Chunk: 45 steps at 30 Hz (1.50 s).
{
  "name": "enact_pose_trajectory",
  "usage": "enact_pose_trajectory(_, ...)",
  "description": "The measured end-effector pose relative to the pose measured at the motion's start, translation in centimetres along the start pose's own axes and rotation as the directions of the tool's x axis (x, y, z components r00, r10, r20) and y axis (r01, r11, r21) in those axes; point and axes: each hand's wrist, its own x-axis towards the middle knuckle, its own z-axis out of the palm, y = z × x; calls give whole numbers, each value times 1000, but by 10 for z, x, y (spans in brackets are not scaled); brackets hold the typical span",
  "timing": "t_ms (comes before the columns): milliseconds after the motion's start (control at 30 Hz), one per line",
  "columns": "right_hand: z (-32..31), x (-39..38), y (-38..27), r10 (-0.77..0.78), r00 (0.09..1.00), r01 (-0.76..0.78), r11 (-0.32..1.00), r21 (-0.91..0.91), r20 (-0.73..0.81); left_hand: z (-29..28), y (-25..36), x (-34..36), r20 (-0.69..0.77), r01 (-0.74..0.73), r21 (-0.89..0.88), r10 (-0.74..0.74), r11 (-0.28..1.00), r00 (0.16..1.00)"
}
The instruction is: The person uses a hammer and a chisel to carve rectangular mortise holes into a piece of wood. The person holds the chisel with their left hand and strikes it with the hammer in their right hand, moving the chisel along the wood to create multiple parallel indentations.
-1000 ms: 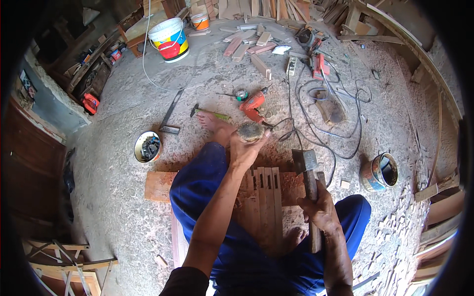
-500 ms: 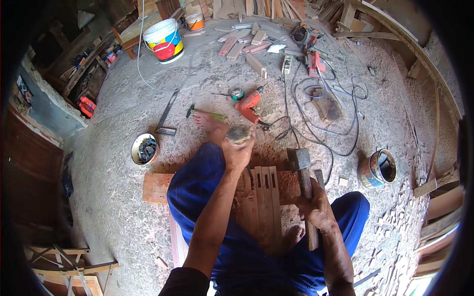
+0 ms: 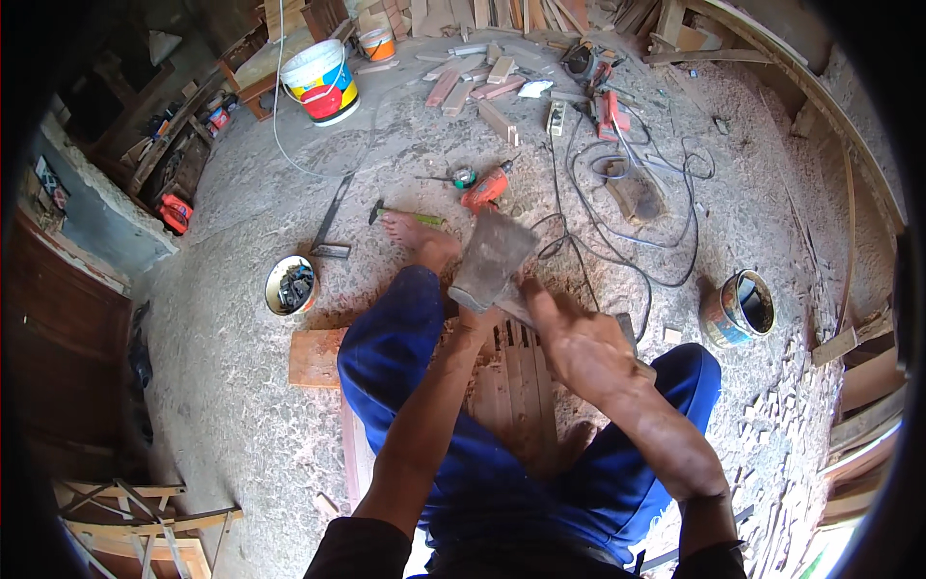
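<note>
Person sits on the floor in blue trousers (image 3: 405,357), seen from above. Right hand (image 3: 579,347) is closed round a handle & holds up a hatchet (image 3: 494,259); its grey head is raised in front of the knees, above the slotted wooden board (image 3: 516,386) that lies under the legs. Left hand (image 3: 479,314) is mostly hidden behind the hatchet head, right at it; can't tell its grip or whether it touches.

Bare foot (image 3: 420,239) sticks out past the left knee, toes just beside a hammer w/ green handle (image 3: 405,215). Near that, an orange drill (image 3: 485,189) & a small tape measure (image 3: 464,178). Black cables (image 3: 617,193) loop across the floor to the right of the drill. A metal square (image 3: 330,224) lies left of the hammer, & a white bowl of dark bits (image 3: 290,286) sits just below it. 1 rusty tin can (image 3: 737,307) stands near the right knee. Far side: coloured plastic bucket (image 3: 321,80), smaller orange tub (image 3: 377,43), loose wood offcuts (image 3: 482,82), red power tool (image 3: 608,108). Sawdust all over the concrete floor (image 3: 241,405).
</note>
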Motion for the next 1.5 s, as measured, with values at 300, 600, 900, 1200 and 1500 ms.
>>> enact_pose_trajectory(300, -12, -7, 13, 52, 980, 13, 946, 324, -193, 65, -35, 14, 340, -243, 935, 448, -260, 827)
enact_pose_trajectory(600, -28, -17, 28, -24, 983, 106, 886, 450, -183, 86, -30, 10, 217, -161, 975, 514, -152, 830)
enact_pose_trajectory(900, -7, -13, 19, 8, 873, 126, 963, 240, -488, 87, -21, -2, 28, -13, 999, 499, -32, 866)
enact_pose_trajectory(1200, 16, -16, 25, 170, 984, -165, 807, 567, 44, 74, -6, 44, -203, 276, 959, 534, -60, 821)
enact_pose_trajectory(1500, 20, -38, 26, 407, 909, -311, 523, 793, 87, -22, 53, 111, -631, 476, 757, 312, 447, 711)
